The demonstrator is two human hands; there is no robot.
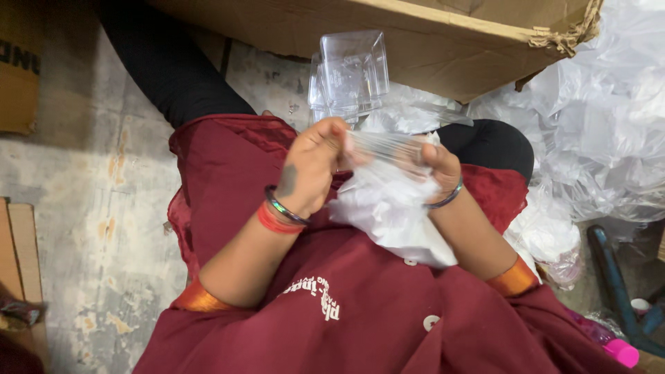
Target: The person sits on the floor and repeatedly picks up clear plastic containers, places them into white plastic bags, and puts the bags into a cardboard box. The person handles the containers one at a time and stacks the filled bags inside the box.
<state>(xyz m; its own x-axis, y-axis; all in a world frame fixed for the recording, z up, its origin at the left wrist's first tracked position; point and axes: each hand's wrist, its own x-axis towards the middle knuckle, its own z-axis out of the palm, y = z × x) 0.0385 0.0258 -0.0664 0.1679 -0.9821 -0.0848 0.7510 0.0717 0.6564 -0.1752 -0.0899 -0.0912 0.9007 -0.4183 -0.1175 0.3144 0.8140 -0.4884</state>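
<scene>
My left hand (313, 166) is closed on one edge of a thin clear plastic bag (388, 201) held over my lap. My right hand (438, 166) grips the bag's other edge, so the film is stretched taut between the two hands. The bag's bunched white lower part hangs down onto my maroon garment (346, 305). Just beyond my hands stands a stack of clear square plastic containers (350, 76), apart from both hands. I wear bangles on both wrists.
A large brown cardboard box (429, 34) lies ahead. A heap of clear plastic bags (596, 131) fills the right side. Bare concrete floor (97, 194) is on the left, with cardboard pieces (17, 76) at its edge. A pink cap (621, 353) sits at lower right.
</scene>
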